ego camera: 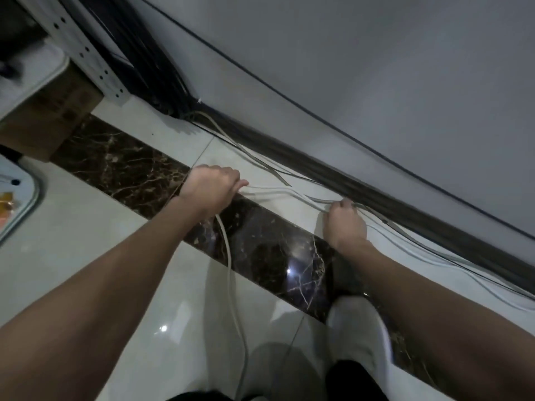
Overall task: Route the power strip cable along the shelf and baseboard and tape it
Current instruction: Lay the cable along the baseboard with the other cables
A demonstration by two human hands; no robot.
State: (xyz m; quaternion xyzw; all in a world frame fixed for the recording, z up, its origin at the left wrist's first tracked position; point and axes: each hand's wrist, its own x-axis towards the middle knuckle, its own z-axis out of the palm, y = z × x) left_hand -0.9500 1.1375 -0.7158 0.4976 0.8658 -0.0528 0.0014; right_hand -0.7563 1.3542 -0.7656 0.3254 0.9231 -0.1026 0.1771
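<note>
A white power strip cable point(231, 273) runs up from the bottom of the view across the floor tiles into my left hand point(211, 189), which grips it with curled fingers. From there the cable point(278, 193) stretches right, low over the floor, to my right hand point(344, 224), which pinches it close to the dark baseboard point(362, 183). Beyond my right hand, white and grey cables point(419, 250) lie along the baseboard. The white perforated shelf post point(86, 53) stands at the upper left. No tape is in view.
More grey cables point(246, 151) run along the baseboard from a black cable bundle point(162, 79) behind the shelf. A cardboard box point(52, 111) sits under the shelf. A white tray edge point(29, 195) lies at the left. My white shoe point(359, 334) stands on the dark marble strip point(269, 250).
</note>
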